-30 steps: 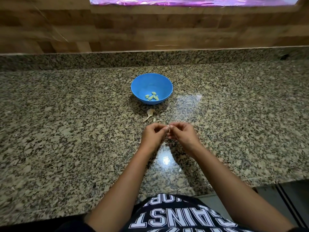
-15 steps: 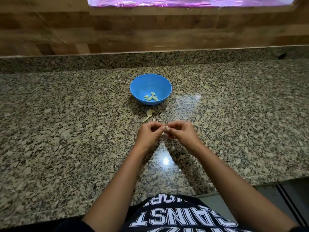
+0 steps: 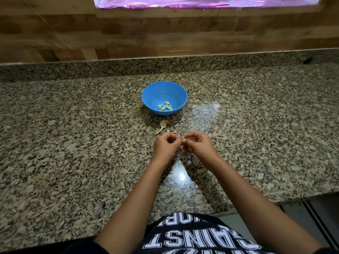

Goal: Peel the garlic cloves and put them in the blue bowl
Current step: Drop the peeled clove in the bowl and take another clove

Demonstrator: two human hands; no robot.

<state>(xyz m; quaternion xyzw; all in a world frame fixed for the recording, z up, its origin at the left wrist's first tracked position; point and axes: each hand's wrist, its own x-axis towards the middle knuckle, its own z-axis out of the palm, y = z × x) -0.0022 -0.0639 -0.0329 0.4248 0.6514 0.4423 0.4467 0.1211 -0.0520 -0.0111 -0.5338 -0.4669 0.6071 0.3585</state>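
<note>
Both hands, left [image 3: 165,146] and right [image 3: 197,147], pinch one clove [image 3: 182,139] between them above the counter [image 3: 73,143], peeling unfinished, while several peeled cloves [image 3: 164,106] already lie in the bowl [image 3: 156,92] beyond, skins [image 3: 162,125] discarded nearby.

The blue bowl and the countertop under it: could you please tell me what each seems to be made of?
The blue bowl looks like plastic: one even, bright colour, a thin rim and a soft, dull sheen. The countertop looks like polished granite or a similar stone: speckled tan, grey and black grains, and mirror-like reflections of light near the hands.
</note>
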